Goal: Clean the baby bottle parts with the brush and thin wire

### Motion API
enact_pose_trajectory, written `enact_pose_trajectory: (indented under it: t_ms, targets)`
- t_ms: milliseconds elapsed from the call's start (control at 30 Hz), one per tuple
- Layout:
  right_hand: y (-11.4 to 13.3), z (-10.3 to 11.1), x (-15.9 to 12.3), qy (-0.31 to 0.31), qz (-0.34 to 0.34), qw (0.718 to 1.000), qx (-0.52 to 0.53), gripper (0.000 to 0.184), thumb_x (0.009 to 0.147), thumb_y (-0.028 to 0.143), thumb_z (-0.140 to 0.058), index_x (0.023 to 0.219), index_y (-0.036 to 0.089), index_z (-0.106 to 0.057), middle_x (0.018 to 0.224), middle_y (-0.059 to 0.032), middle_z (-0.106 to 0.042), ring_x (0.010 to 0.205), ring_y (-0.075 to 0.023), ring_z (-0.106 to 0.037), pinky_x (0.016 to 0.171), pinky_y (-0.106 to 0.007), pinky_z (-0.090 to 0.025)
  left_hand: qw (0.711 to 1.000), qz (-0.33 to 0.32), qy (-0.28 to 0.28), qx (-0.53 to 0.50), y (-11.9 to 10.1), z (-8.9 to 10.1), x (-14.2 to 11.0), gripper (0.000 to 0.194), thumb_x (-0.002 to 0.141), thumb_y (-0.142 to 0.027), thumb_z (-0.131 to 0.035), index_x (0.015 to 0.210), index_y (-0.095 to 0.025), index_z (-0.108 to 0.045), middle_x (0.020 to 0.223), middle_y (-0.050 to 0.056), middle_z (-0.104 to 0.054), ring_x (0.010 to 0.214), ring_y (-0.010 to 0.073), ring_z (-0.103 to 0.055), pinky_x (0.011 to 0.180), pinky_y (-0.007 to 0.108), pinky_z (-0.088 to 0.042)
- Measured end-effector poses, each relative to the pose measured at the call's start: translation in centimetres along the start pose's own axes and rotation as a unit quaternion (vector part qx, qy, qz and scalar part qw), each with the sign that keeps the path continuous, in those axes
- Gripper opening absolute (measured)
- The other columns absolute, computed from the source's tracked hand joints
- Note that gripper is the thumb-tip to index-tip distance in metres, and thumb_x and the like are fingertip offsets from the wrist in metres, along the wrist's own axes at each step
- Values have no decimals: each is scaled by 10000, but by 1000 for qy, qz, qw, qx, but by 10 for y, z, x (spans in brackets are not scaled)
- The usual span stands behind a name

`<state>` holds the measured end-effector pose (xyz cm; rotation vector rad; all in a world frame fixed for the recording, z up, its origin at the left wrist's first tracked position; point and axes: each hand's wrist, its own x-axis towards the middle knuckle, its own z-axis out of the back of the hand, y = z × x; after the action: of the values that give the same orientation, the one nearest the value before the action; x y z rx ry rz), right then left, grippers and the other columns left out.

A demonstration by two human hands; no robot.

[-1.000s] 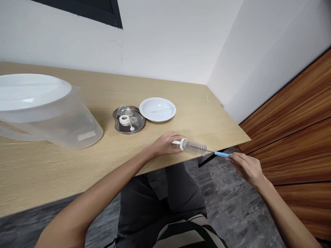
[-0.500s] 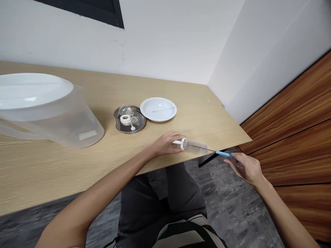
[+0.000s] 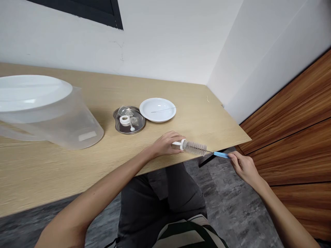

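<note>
**A:** What's the big picture?

**B:** A pale wood surface (image 3: 77, 172) runs to a corner of white walls, with a wood-grain panel (image 3: 287, 137) on the right and a grey floor (image 3: 227, 210) below. At far left, a large clear plastic pitcher (image 3: 77, 131) lies tipped on its side, with a white oval dish (image 3: 28, 91) against it.

**A:** And in the middle?

**B:** A kidney-shaped steel tray (image 3: 138, 127) holds clear and white bottle parts, and just right of it sits a white plate (image 3: 157, 117) with a thin wire brush (image 3: 164, 109) across it.

**A:** Where's the work happening?

**B:** By the near edge, right of the plate. The left hand (image 3: 164, 144) is closed around a small clear bottle (image 3: 177, 145) with a white collar. A bottle brush (image 3: 196, 148) sits at the collar, though how far it goes in is hard to tell. Its blue handle (image 3: 221, 155) sticks out past the edge, over the floor.

**A:** The right hand?

**B:** The right hand (image 3: 244, 167) pinches the handle's end. Half a second ago, its fingers lay looser there, and the brush has since slid slightly toward the bottle.
</note>
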<state>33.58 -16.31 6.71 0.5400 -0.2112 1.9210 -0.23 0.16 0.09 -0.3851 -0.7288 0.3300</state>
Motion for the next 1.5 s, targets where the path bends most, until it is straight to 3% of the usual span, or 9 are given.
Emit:
enact_pose_trajectory:
  t_ms: [133, 400, 533, 700, 867, 1000, 1267, 1400, 1500]
  targets:
    - [-1, -3, -3, 16, -24, 999, 15, 227, 1008, 337, -511, 1166, 197, -593, 744, -12, -704, 539, -140, -650, 507, -232, -496, 1000, 18, 1, 9, 2, 1, 0, 434, 851, -434, -721, 1208, -192, -670, 1126, 115, -722, 1028, 236, -664, 883, 351, -519]
    - [-28, -12, -18, -104, 175, 973, -105, 365, 920, 100, -613, 1259, 235, -630, 1015, -82, -760, 833, -175, -731, 722, -269, -554, 1000, 23, -9, -8, 6, -1, -1, 473, 829, -457, -740, 1216, -195, -667, 1125, 112, -730, 1032, 239, -666, 904, 368, -517]
    - [-9, -10, -2, -86, 73, 993, -34, 102, 972, 223, -576, 980, 183, -670, 637, 0, -663, 507, -117, -613, 519, -230, -454, 1000, 1, -1, -15, 4, -2, -1, 445, 840, -457, -728, 1190, -187, -674, 1129, 119, -728, 1024, 235, -664, 895, 364, -519]
    - [8, -7, 7, 13, -95, 994, 43, 276, 1018, 367, -479, 822, 212, -595, 520, 53, -549, 387, -97, -489, 402, -216, -358, 1000, 13, 4, -19, 2, 0, 0, 459, 840, -462, -723, 1207, -190, -673, 1125, 120, -724, 1031, 237, -662, 908, 374, -522]
    - [-9, -5, -1, -63, 29, 998, 0, 263, 933, 311, -645, 1167, 211, -575, 875, -46, -745, 620, -147, -677, 556, -240, -514, 1000, 26, 0, -14, 4, 1, -1, 454, 829, -455, -739, 1193, -191, -673, 1131, 111, -728, 1042, 239, -665, 912, 367, -514]
    - [-12, -6, -4, -69, 103, 992, -28, 95, 948, 236, -622, 1032, 201, -649, 798, -51, -744, 641, -149, -688, 614, -248, -507, 1000, 21, -11, -8, 4, 0, 0, 457, 826, -453, -748, 1189, -186, -671, 1124, 107, -731, 1030, 238, -665, 898, 361, -512]
    - [18, -23, -8, -10, -188, 956, 225, 393, 1047, 409, -387, 768, 202, -570, 484, 44, -518, 408, -113, -495, 425, -221, -403, 1000, 10, -2, 5, 6, 0, -1, 450, 851, -459, -716, 1204, -183, -671, 1135, 118, -725, 1030, 235, -662, 895, 359, -517]
    - [7, -20, -11, -91, -55, 983, 153, 297, 943, 332, -629, 1197, 193, -566, 817, -37, -714, 621, -151, -660, 565, -252, -529, 1000, 13, -10, 3, 8, 0, -2, 481, 837, -458, -734, 1225, -183, -664, 1139, 116, -721, 1041, 238, -660, 905, 354, -515]
    - [2, -16, -12, -91, 18, 992, 82, 139, 924, 279, -654, 1038, 199, -648, 792, -47, -736, 611, -146, -668, 576, -245, -515, 1000, 5, -7, 4, 7, -1, -2, 457, 844, -448, -729, 1205, -175, -670, 1126, 116, -723, 1027, 235, -661, 894, 350, -512]
